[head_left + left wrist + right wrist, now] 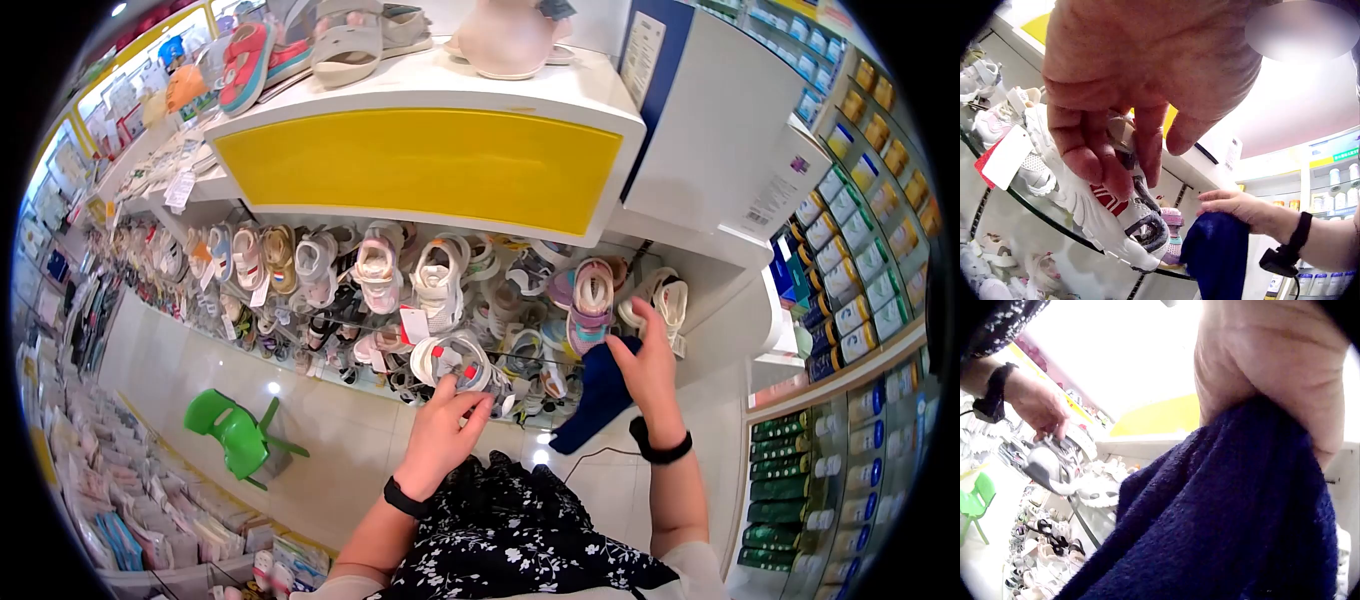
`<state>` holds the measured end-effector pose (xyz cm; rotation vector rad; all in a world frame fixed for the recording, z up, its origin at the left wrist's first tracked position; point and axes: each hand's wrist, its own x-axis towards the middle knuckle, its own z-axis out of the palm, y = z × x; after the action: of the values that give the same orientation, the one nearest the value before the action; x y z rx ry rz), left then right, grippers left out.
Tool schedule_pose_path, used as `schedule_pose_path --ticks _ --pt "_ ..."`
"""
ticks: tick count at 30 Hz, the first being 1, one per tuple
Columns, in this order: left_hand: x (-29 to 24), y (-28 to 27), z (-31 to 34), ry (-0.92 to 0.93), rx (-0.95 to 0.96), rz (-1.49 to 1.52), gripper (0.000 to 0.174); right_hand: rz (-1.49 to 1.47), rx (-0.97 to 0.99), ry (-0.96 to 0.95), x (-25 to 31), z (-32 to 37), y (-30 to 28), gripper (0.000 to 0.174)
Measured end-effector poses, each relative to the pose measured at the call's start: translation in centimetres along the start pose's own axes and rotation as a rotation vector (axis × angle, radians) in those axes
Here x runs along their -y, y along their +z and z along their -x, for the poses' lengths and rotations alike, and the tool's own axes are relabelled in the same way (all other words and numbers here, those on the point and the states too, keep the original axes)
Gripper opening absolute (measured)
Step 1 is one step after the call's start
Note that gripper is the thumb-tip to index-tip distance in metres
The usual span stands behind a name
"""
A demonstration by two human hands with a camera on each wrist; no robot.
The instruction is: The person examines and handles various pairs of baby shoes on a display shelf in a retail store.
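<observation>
My left hand [445,437] grips a small white and grey sneaker [430,360] with red patches, at the front edge of the glass shelf. In the left wrist view its fingers curl down over the upper of the sneaker [1094,215], beside the dark-lined opening. A dark blue towel [590,405] hangs from my right hand [652,372], gathered under the palm, with the index finger pointing up. Fuzzy folds of the towel [1210,512] fill much of the right wrist view. Just beyond it stands a pink and purple shoe [590,295].
Rows of small shoes [378,268] crowd the glass shelves under a white counter with a yellow panel [420,160]. A large white box [700,130] stands at the right. A green chair [228,432] is on the floor at left; cans [850,315] line the right shelves.
</observation>
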<state>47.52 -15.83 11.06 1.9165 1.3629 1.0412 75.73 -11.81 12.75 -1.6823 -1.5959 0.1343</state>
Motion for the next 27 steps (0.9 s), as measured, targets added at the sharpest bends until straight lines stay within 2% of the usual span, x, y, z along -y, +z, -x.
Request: schedule_pose_path --ticks 1,3,4,7,10,13,15,17,21,23,27 --pt "0.1 -0.1 0.1 -0.034 0.0 0.016 0.016 -0.021 -0.037 0.003 0.9 0.6 -0.5 0.046" --pt "0.4 -0.3 0.5 -0.1 0.011 0.049 0.015 -0.129 0.084 0.033 3.6 1.8 -1.3 0.036" --pt "0.5 -0.3 0.8 -0.101 0.002 0.045 0.015 -0.179 0.085 0.001 4.8 2.5 -0.6 0.03" --pt "1.1 -0.4 1.3 -0.111 -0.014 0.036 0.014 -0.336 0.324 0.032 6.3 3.1 2.7 0.039" --pt "1.5 -1.3 2.1 -0.157 -0.031 0.02 0.014 -0.315 0.357 0.041 6.6 1.5 6.5 0.051" --pt "1.3 -2.7 3.0 -0.2 -0.062 0.001 0.014 -0.091 0.361 -0.006 6.2 -0.7 9.8 0.059" --pt "1.6 -3.3 3.8 -0.219 -0.082 0.005 0.015 0.121 0.54 0.093 7.8 -2.8 9.7 0.07" --pt "1.8 -3.6 4.1 -0.22 -0.1 0.02 0.015 0.202 0.593 0.122 7.1 -4.6 11.2 0.079" --pt "2.1 -4.4 4.7 -0.158 -0.136 -0.01 0.015 0.295 0.535 0.142 5.2 -7.8 13.7 0.088" --pt "2.4 -4.8 4.7 -0.109 -0.138 -0.028 0.015 0.302 0.632 0.166 3.5 -9.2 15.2 0.09" --pt "2.7 -5.4 4.7 -0.091 -0.117 0.006 0.017 0.356 0.59 0.244 4.4 -9.3 15.4 0.077"
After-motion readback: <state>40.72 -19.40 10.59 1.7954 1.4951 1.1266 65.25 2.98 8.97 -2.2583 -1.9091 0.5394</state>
